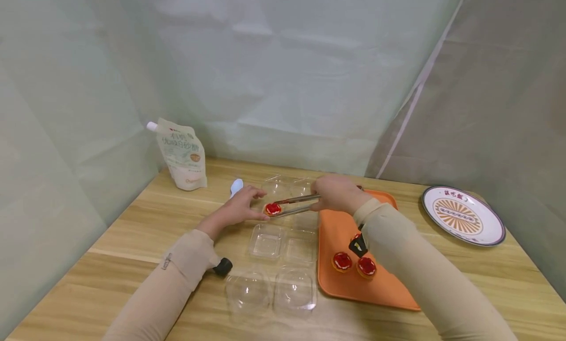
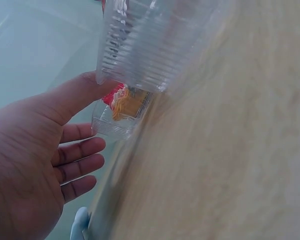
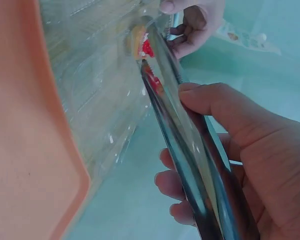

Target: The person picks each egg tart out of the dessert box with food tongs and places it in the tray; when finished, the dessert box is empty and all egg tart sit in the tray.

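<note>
My right hand (image 1: 336, 191) grips metal tongs (image 3: 180, 145), thumb on one side and fingers round the other. The tong tips are either side of a small red-topped tart (image 1: 272, 209), low at a clear plastic container (image 2: 115, 127) and seen through its wall in the left wrist view. My left hand (image 1: 240, 206) reaches round the container's left side, thumb near the tart and the other fingers loosely extended. Two more tarts, a left one (image 1: 342, 262) and a right one (image 1: 366, 267), lie on an orange tray (image 1: 327, 284); another is partly hidden by my right wrist.
Clear container bases (image 1: 267, 240) and domed lids (image 1: 295, 289) stand in front of the hands, left of the tray. A white spoon (image 1: 237, 185) lies behind the left hand. A sugar pouch (image 1: 181, 156) stands at the back left, and a patterned plate (image 1: 464, 215) at the far right.
</note>
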{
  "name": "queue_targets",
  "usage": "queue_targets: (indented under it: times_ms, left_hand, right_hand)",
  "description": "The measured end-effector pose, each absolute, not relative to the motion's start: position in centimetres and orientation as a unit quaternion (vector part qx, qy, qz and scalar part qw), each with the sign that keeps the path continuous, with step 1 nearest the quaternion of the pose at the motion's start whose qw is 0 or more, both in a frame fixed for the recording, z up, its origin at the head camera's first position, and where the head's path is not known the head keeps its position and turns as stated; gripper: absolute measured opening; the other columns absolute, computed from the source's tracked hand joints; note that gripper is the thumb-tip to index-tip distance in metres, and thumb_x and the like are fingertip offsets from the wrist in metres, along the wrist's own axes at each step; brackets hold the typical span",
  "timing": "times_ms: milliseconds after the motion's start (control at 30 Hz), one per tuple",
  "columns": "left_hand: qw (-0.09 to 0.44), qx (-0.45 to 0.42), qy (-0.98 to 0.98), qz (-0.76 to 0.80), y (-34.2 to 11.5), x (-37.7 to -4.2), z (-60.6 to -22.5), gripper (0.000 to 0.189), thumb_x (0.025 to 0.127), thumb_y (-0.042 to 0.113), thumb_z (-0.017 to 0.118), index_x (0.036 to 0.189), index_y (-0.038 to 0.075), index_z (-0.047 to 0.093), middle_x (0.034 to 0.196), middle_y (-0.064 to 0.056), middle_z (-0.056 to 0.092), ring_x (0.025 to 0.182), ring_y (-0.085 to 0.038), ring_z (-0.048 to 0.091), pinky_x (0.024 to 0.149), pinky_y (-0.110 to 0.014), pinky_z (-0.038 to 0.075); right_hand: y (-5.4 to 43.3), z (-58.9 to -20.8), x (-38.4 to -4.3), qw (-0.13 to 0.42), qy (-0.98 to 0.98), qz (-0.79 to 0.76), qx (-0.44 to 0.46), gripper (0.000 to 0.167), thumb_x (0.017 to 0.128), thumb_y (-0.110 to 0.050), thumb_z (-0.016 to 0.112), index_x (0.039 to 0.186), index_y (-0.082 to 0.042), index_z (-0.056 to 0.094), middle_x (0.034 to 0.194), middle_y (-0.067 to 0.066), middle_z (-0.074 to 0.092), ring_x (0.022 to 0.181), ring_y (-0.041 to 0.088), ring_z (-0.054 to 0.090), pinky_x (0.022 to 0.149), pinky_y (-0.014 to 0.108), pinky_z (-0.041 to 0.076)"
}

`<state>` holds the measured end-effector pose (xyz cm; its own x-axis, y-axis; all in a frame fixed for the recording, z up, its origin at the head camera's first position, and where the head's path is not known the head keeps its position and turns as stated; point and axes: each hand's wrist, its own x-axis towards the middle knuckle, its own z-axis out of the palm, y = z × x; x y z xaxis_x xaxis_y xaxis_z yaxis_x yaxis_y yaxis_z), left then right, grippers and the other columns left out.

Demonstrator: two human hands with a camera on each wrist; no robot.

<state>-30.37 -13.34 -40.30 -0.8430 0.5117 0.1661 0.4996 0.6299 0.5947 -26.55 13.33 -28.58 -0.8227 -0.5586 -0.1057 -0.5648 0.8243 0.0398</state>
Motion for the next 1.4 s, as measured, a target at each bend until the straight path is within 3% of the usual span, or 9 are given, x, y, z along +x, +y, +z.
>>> queue_targets:
  times_ms: [167, 667, 933, 1067, 1167, 1267, 1400]
  left_hand:
    - [0.005, 0.285, 0.902, 0.324, -13.3, -30.4, -40.3, 0.072, 0.074, 0.034, 0.082, 0.129, -0.004, 0.053, 0.122, -0.019, 0.056, 0.115, -0.034, 0.051, 0.101, -0.049, 0.043]
    - [0.014, 0.277, 0.906, 0.319, -13.2, -30.4, -40.3, 0.075, 0.075, 0.035, 0.081, 0.132, -0.003, 0.052, 0.124, -0.018, 0.055, 0.117, -0.033, 0.050, 0.103, -0.048, 0.042]
    - [0.020, 0.275, 0.905, 0.323, -13.2, -30.4, -40.2, 0.076, 0.075, 0.037, 0.081, 0.133, -0.003, 0.051, 0.127, -0.019, 0.055, 0.120, -0.034, 0.049, 0.105, -0.049, 0.041]
    - [0.016, 0.277, 0.905, 0.323, -13.3, -30.3, -40.2, 0.075, 0.075, 0.037, 0.081, 0.132, -0.002, 0.052, 0.125, -0.019, 0.055, 0.119, -0.034, 0.050, 0.104, -0.049, 0.041]
    - [0.015, 0.275, 0.906, 0.323, -13.4, -30.3, -40.2, 0.074, 0.075, 0.036, 0.081, 0.131, -0.002, 0.052, 0.124, -0.019, 0.056, 0.118, -0.034, 0.050, 0.104, -0.049, 0.042]
    - [0.014, 0.274, 0.907, 0.321, -13.4, -30.2, -40.3, 0.073, 0.075, 0.035, 0.081, 0.131, -0.002, 0.053, 0.123, -0.019, 0.056, 0.117, -0.034, 0.051, 0.103, -0.049, 0.042]
    - [0.013, 0.273, 0.908, 0.317, -13.4, -30.2, -40.3, 0.073, 0.075, 0.035, 0.081, 0.131, -0.002, 0.053, 0.122, -0.019, 0.056, 0.117, -0.034, 0.051, 0.103, -0.048, 0.042]
  right_hand:
    - [13.1, -28.6, -26.5, 0.035, 0.951, 0.037, -0.304, 0.022, 0.082, -0.033, 0.075, 0.076, -0.012, 0.068, 0.070, -0.003, 0.065, 0.061, 0.011, 0.051, 0.059, 0.027, 0.046]
    - [13.8, -28.8, -26.1, 0.010, 0.949, 0.012, -0.315, 0.021, 0.082, -0.033, 0.074, 0.079, -0.014, 0.070, 0.074, -0.004, 0.068, 0.064, 0.010, 0.056, 0.066, 0.031, 0.052]
    - [15.4, -28.0, -25.2, 0.014, 0.953, -0.036, -0.300, 0.017, 0.085, -0.030, 0.072, 0.075, -0.017, 0.066, 0.073, -0.006, 0.063, 0.062, 0.008, 0.051, 0.059, 0.025, 0.045]
    - [16.3, -27.6, -24.7, 0.013, 0.958, -0.063, -0.280, 0.015, 0.086, -0.030, 0.071, 0.090, -0.016, 0.072, 0.085, -0.003, 0.068, 0.073, 0.012, 0.060, 0.067, 0.029, 0.051]
    - [17.1, -27.3, -24.1, 0.009, 0.961, -0.070, -0.268, 0.021, 0.085, -0.030, 0.072, 0.096, -0.012, 0.072, 0.086, 0.000, 0.065, 0.073, 0.013, 0.059, 0.065, 0.029, 0.051]
    - [17.9, -27.0, -23.6, 0.000, 0.961, -0.069, -0.268, 0.020, 0.084, -0.030, 0.073, 0.092, -0.012, 0.072, 0.079, -0.001, 0.059, 0.066, 0.011, 0.052, 0.059, 0.026, 0.045]
    - [19.1, -26.8, -22.8, -0.018, 0.962, -0.063, -0.267, 0.022, 0.083, -0.030, 0.074, 0.095, -0.012, 0.073, 0.084, -0.001, 0.065, 0.068, 0.009, 0.054, 0.062, 0.027, 0.048]
